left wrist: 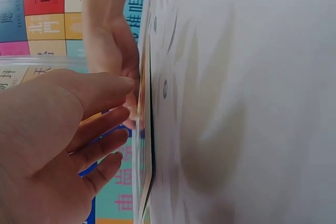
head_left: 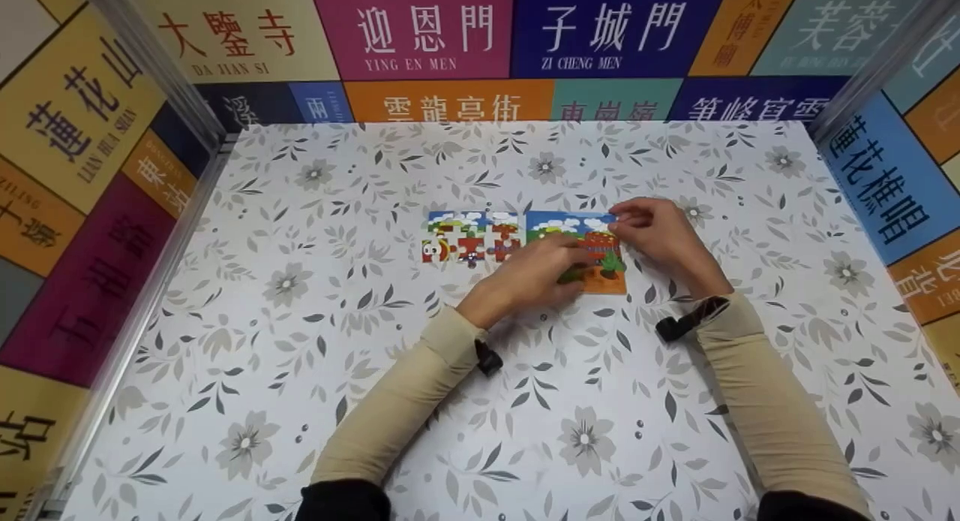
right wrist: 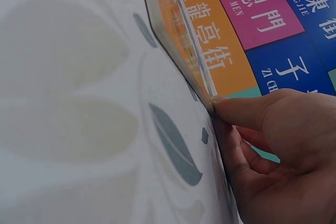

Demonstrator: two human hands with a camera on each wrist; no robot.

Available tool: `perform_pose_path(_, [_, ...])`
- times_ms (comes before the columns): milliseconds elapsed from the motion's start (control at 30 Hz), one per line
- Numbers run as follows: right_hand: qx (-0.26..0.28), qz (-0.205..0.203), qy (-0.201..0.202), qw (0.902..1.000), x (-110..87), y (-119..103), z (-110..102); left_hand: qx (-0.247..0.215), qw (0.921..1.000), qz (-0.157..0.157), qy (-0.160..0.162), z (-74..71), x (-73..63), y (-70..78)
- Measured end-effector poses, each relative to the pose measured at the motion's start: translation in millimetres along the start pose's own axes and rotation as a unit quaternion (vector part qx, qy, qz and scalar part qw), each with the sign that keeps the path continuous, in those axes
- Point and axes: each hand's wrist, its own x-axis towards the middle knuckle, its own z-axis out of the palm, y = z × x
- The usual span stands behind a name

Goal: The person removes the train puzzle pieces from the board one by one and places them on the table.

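Observation:
A picture puzzle [head_left: 551, 222], showing a blue sky, clouds and a red train, lies flat on the table with a clear layer over it. My right hand [head_left: 660, 232] pinches its far right corner; in the right wrist view the thumb [right wrist: 239, 109] sits right at that corner, with the fingers curled below. My left hand [head_left: 529, 273] reaches over the near left part of the puzzle, hiding some of it. In the left wrist view its fingers [left wrist: 100, 145] are loosely bent, fingertips close to the puzzle's face, holding nothing.
Just left of it lies a second, partly assembled puzzle [head_left: 469, 239] with white gaps between its pieces. The table [head_left: 375, 401] wears a white cloth with grey flowers and leaves. Colourful panels with Chinese characters [head_left: 427, 29] wall in the back and both sides.

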Motion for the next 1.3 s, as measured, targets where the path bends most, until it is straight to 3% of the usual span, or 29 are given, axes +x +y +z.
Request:
perform_pose_path(200, [0.006,0.009,0.003,0.9999,-0.1,-1.1,0.3,0.016,0.9998,-0.004,-0.014,5.5,17.3,6.4])
perform_pose_path(400, [0.011,0.011,0.003,0.9999,1.0,-2.2,0.5,-0.037,0.9985,-0.028,-0.027,6.6,26.2,6.3])
perform_pose_path(700, [0.018,0.007,0.000,0.9998,0.7,-1.8,-0.3,-0.088,0.9958,-0.017,-0.018,8.2,31.2,0.8])
perform_pose_path(867, [0.001,-0.012,0.002,0.9999,1.0,-1.5,-1.1,-0.087,0.9962,-0.004,-0.006,10.9,32.4,-0.3])
perform_pose_path(1100, [0.004,0.003,-0.004,1.0000,0.7,-3.6,-2.1,-0.091,0.9947,-0.043,-0.022,10.8,29.3,3.1])
perform_pose_path(1300, [0.005,0.007,-0.004,1.0000,1.1,-3.5,-2.2,-0.081,0.9964,-0.015,-0.019,10.1,30.2,2.3])
